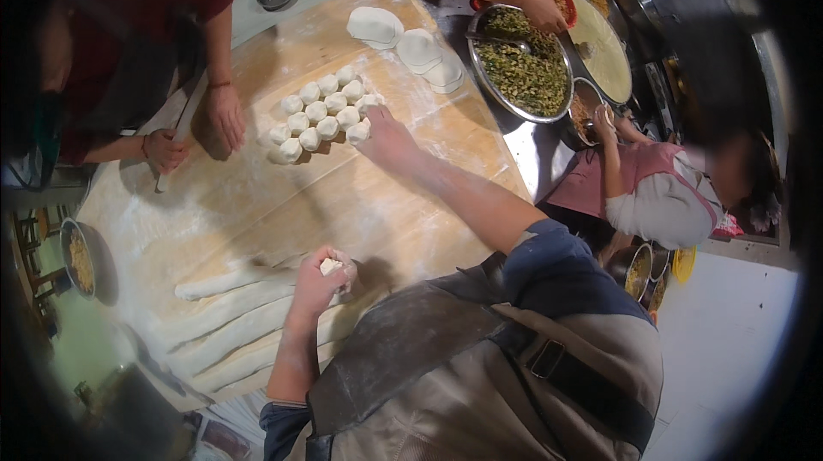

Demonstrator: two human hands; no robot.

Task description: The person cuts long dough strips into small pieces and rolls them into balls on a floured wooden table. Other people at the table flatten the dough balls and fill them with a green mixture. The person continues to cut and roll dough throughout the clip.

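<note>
On the floured wooden board (411, 204), my right hand (388, 137) reaches out to the right end of a group of dough balls (316, 112), its fingers touching the endmost ones. Nearer to me, my left hand (325, 277) is closed around a piece of dough (330, 266) whose pale torn end shows between thumb and fingers. Several long dough ropes (235, 329) lie side by side at the near left, one running up to my left hand. Stacks of flat dough rounds (418, 49) lie at the board's far edge.
At the left a person's hands (225, 117) rest on the board, one by a rolling stick (191, 107). Beyond the right edge stand a large steel bowl of chopped green filling (524, 75) and other bowls; two more people work there. A bowl of yellow filling (80, 261) stands at the left edge.
</note>
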